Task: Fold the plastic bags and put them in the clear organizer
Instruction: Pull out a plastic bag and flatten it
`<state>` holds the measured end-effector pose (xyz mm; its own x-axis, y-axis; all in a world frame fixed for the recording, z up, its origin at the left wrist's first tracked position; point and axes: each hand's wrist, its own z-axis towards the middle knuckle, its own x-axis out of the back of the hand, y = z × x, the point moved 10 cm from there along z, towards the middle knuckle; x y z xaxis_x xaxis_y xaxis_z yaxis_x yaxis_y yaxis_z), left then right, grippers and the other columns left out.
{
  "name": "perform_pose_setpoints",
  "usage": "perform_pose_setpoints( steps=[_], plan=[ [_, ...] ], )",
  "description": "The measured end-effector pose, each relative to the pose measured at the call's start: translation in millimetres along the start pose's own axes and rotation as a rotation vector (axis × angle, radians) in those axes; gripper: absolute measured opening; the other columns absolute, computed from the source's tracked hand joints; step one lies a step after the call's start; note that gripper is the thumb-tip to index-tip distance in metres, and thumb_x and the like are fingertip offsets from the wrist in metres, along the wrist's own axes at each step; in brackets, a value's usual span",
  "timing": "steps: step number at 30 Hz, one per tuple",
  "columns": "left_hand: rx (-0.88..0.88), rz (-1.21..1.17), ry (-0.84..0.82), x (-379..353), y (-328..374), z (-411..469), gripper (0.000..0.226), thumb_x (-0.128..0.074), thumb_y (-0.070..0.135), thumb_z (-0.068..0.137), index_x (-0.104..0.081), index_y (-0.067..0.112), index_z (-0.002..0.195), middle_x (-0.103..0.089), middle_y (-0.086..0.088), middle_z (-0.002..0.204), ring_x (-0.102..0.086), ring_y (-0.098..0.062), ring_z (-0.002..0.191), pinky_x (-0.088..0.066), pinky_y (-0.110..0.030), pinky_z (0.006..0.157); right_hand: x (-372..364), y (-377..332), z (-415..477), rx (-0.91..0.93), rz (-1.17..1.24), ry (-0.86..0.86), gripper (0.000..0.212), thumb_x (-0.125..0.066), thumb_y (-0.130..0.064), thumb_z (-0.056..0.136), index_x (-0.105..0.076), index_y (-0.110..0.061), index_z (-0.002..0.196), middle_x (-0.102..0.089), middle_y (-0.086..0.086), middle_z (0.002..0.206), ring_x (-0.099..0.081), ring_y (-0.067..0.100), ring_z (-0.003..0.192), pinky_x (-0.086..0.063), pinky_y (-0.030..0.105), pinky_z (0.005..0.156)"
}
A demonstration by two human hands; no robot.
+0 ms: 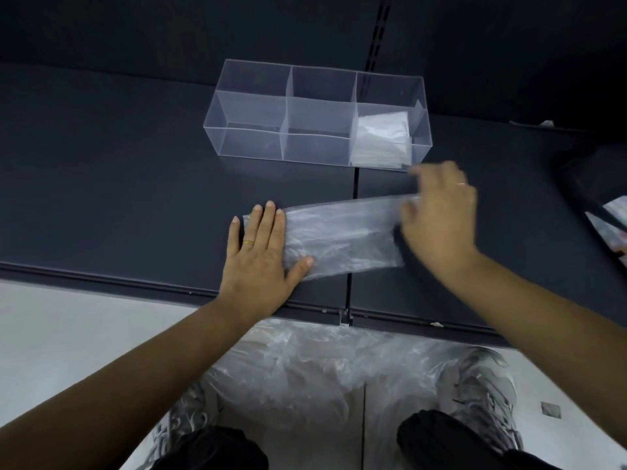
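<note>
Here, a dark matte shelf (pixel 118 184) spans the scene, with a seam running near to far and a dark back panel (pixel 203 25) behind it. The left hand (pixel 259 262) lies flat, fingers spread wide, pressing the left end of a folded plastic bag (pixel 342 232). The right hand (pixel 441 215) is blurred at the bag's right end; its grip cannot be determined. The clear organizer (pixel 251 110) stands farther back, folded bags (pixel 381 140) in its right compartment. Loose plastic (pixel 322 364) lies on the pale floor (pixel 84 327), near the shoes (pixel 488 391).
</note>
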<state>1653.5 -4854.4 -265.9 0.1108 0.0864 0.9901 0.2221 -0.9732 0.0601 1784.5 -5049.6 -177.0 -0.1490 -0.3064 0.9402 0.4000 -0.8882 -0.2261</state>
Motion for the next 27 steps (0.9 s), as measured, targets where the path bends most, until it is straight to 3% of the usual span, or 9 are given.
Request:
perform_pose_setpoints(
  steps=[1,3,5,6,8,11,15,24,27],
  plan=[
    [0.005,-0.018,0.017,2,7,-3,0.090,0.001,0.070,0.086,0.003,0.010,0.152,0.006,-0.009,0.161,0.011,-0.023,0.147,0.013,-0.045,0.117,-5,-34,-11,0.128,0.091,-0.041,0.043,-0.058,-0.006,0.081,-0.055,-0.007,0.124,-0.053,0.018,0.121,-0.049,0.035,0.110,-0.034,0.038,0.094],
    [-0.008,-0.083,0.108,16,17,-10,0.081,-0.013,0.062,0.094,-0.007,0.005,0.152,-0.002,-0.014,0.160,0.002,-0.027,0.148,0.006,-0.048,0.118,-34,-95,-43,0.328,0.275,-0.290,0.049,-0.054,-0.013,0.091,-0.045,-0.008,0.138,-0.044,0.013,0.142,-0.038,0.027,0.131,-0.021,0.028,0.112],
    [-0.095,-0.148,0.226,31,28,-17,0.063,-0.026,0.037,0.097,-0.029,-0.002,0.146,-0.022,-0.020,0.155,-0.018,-0.034,0.145,-0.011,-0.052,0.118,-59,-126,-72,0.424,0.371,-0.465,0.052,-0.045,-0.018,0.098,-0.032,-0.008,0.147,-0.031,0.009,0.154,-0.025,0.020,0.142,-0.011,0.030,0.120],
    [-0.144,-0.137,0.245,32,32,-19,0.059,-0.026,0.030,0.096,-0.034,-0.004,0.143,-0.028,-0.021,0.153,-0.024,-0.035,0.143,-0.016,-0.053,0.117,-66,-129,-80,0.447,0.378,-0.485,0.052,-0.042,-0.018,0.100,-0.028,-0.007,0.149,-0.027,0.009,0.156,-0.022,0.019,0.144,-0.010,0.032,0.120],
    [-0.163,-0.074,0.129,19,31,-18,0.065,-0.015,0.037,0.097,-0.025,-0.001,0.148,-0.020,-0.017,0.156,-0.016,-0.030,0.146,-0.011,-0.048,0.119,-76,-119,-82,0.447,0.319,-0.479,0.052,-0.038,-0.021,0.102,-0.024,-0.006,0.150,-0.020,0.009,0.158,-0.015,0.019,0.147,-0.005,0.033,0.121],
    [-0.093,0.008,0.031,3,14,-13,0.081,0.003,0.059,0.091,-0.003,0.007,0.153,0.001,-0.009,0.160,0.005,-0.021,0.148,0.005,-0.041,0.120,-87,-85,-71,0.405,0.139,-0.456,0.060,-0.031,-0.040,0.102,-0.014,-0.012,0.152,-0.009,0.005,0.161,-0.003,0.016,0.149,0.007,0.031,0.120],
    [-0.072,-0.008,0.071,6,6,-11,0.090,0.000,0.068,0.088,-0.010,0.007,0.153,-0.008,-0.010,0.160,-0.002,-0.022,0.148,0.001,-0.043,0.120,-93,-13,-38,0.294,-0.083,-0.467,0.072,-0.016,-0.059,0.096,0.000,-0.019,0.153,0.006,0.000,0.161,0.010,0.013,0.148,0.012,0.032,0.117],
    [-0.017,-0.004,0.038,5,-3,-16,0.097,0.000,0.073,0.085,-0.014,0.003,0.151,-0.011,-0.014,0.159,-0.007,-0.026,0.148,-0.003,-0.048,0.119,-72,128,18,-0.124,-0.163,-0.388,0.061,-0.019,-0.044,0.101,-0.007,-0.015,0.154,0.000,0.005,0.162,0.002,0.020,0.148,0.005,0.042,0.119],
    [0.018,-0.002,0.034,9,-5,-16,0.099,0.004,0.074,0.082,-0.007,0.004,0.152,-0.004,-0.014,0.160,0.002,-0.026,0.148,0.004,-0.048,0.119,-39,127,20,-0.223,-0.134,-0.149,0.058,-0.038,-0.028,0.100,-0.021,-0.002,0.150,-0.014,0.018,0.159,-0.010,0.031,0.147,-0.004,0.047,0.119]
  ],
)
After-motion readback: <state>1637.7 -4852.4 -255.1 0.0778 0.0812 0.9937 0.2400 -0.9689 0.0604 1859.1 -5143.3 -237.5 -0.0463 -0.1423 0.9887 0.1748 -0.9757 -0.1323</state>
